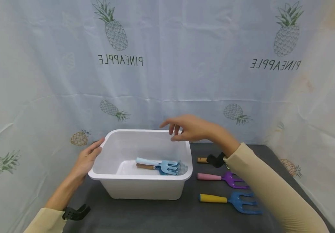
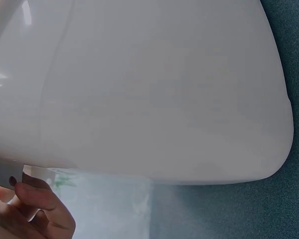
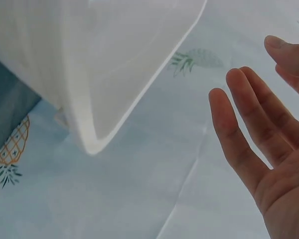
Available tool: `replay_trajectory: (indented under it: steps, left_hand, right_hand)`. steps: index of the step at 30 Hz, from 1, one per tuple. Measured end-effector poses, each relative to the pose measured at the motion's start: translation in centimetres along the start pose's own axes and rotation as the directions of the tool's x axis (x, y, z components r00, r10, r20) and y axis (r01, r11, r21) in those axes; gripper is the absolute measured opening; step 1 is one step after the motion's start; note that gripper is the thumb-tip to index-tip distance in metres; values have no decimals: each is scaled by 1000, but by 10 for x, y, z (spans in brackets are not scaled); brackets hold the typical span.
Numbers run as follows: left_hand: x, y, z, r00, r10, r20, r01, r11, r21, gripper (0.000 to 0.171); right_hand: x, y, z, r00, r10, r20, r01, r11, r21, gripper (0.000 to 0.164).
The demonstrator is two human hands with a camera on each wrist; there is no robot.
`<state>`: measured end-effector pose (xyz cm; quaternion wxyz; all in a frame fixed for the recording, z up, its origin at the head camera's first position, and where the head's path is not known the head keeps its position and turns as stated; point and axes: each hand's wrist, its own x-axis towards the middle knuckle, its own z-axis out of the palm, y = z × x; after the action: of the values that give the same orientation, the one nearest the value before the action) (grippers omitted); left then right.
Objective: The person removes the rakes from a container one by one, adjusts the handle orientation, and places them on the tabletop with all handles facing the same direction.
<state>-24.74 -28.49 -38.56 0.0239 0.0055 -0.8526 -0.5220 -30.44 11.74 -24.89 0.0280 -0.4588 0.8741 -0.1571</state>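
Observation:
My left hand (image 1: 89, 156) grips the left rim of a white plastic basin (image 1: 144, 186); in the left wrist view its thumb and curled fingers (image 2: 42, 209) pinch that rim. Above the basin's far right corner is my right hand (image 1: 192, 127), its fingers loosely spread and holding nothing. The right wrist view shows the same fingers (image 3: 239, 134) apart from the basin wall (image 3: 124, 64). Inside the basin, a light blue hand fork (image 1: 167, 166) lies over a wooden-handled one (image 1: 145, 166) with a blue head, mostly covered.
Right of the basin lie a purple hand fork (image 1: 232, 180) with a pink handle and a blue hand fork (image 1: 240, 202) with a yellow handle. A wooden handle (image 1: 202, 160) shows behind them, partly hidden by my wrist strap. A pineapple-print curtain (image 1: 167, 81) surrounds the dark table (image 1: 144, 216).

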Motion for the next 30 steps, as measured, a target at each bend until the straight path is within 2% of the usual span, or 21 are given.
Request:
replay_trajectory:
  steps: [10,17,21,27,30]
  left_hand:
    - [0,0,-1,1000,-5,-10,5,1000,10,57]
    - [0,-2,1,1000,-3,-12,3,1000,-3,56]
    - [0,0,2,1000,-3,-15,3,1000,-11,55]
    - [2,2,3,1000,-11,-20,11,1000,3,55]
    - [1,2,2,1000,-7,-24,7,1000,9,55]
  right_hand:
    - [53,-4,20,998,18,62,-20,1000,24,47]
    - [89,4,49,992,23,122,-37,993,113,46]
    - [104,8,64,986,47,161,-72,986,152,46]
    - [120,14,83,981,88,173,-114,983,146,39]
    - [124,17,93,969,114,220,-152,975,165,41]
